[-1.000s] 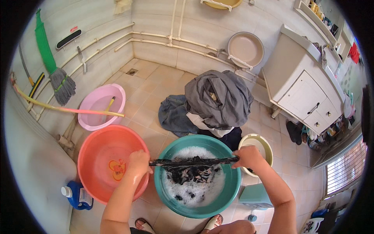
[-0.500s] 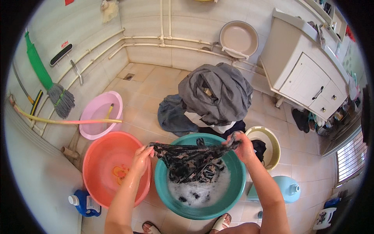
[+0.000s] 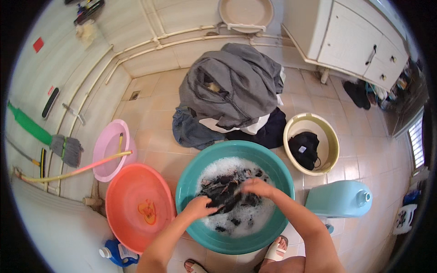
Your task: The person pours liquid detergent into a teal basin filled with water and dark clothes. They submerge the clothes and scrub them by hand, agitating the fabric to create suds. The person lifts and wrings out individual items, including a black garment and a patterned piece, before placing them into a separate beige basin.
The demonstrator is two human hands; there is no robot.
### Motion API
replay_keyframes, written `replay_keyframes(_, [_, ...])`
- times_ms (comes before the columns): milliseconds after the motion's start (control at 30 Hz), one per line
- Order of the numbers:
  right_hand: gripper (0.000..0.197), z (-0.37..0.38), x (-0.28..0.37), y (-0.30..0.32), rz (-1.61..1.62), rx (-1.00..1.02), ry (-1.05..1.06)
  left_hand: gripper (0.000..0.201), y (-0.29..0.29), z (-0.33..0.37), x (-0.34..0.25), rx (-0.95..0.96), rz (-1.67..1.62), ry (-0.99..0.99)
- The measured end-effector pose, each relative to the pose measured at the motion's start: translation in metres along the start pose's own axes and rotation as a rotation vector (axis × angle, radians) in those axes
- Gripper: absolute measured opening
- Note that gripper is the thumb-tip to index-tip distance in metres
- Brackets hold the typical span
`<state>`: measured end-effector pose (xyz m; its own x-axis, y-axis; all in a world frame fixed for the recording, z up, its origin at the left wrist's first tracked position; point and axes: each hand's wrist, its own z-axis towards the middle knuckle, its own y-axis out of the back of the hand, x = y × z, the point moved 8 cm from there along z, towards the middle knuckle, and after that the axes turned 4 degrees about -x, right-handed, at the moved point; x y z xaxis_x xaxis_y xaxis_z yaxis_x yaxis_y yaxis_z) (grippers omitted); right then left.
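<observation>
In the teal basin [image 3: 181, 191] lies a wet dark patterned garment [image 3: 225, 189], bunched up in white suds. At its left edge, my left hand [image 3: 199, 207] is closed on the cloth. My right hand [image 3: 258, 187] is over the garment's right part, touching or just above it. Its fingers are smeared by motion, so their grip is unclear. Small dark bits of cloth show through the foam near the front.
An orange basin [image 3: 119, 200] stands left, a pink basin [image 3: 102, 154] behind it. A grey clothes pile [image 3: 236, 77] lies beyond the teal basin. To the right are a cream basin [image 3: 333, 145] with black cloth [image 3: 304, 150] and a light-blue jug [image 3: 334, 200].
The garment was stretched between my raised hands above the basin. Now it is lowered and bunched in the suds, and my hands are closer together. The view has also shifted.
</observation>
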<state>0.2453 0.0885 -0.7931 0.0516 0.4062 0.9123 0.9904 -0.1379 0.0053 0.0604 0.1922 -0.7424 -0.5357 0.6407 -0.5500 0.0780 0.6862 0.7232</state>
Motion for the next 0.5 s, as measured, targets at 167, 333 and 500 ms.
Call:
replay_keyframes(167, [0.035, 0.020, 0.019, -0.010, -0.157, -0.606, 0.241, 0.042, -0.047, 0.039, 0.037, -0.324, -1.531, 0.463])
replay_keyframes(333, [0.033, 0.043, -0.042, -0.034, -0.711, -0.344, 0.336, 0.045, -0.077, 0.019, 0.058, -0.568, -1.311, 0.844])
replay_keyframes(500, [0.024, 0.003, -0.007, -0.004, -0.044, -0.801, -0.023, 0.030, -0.110, 0.036, 0.064, -0.547, -2.067, 0.625])
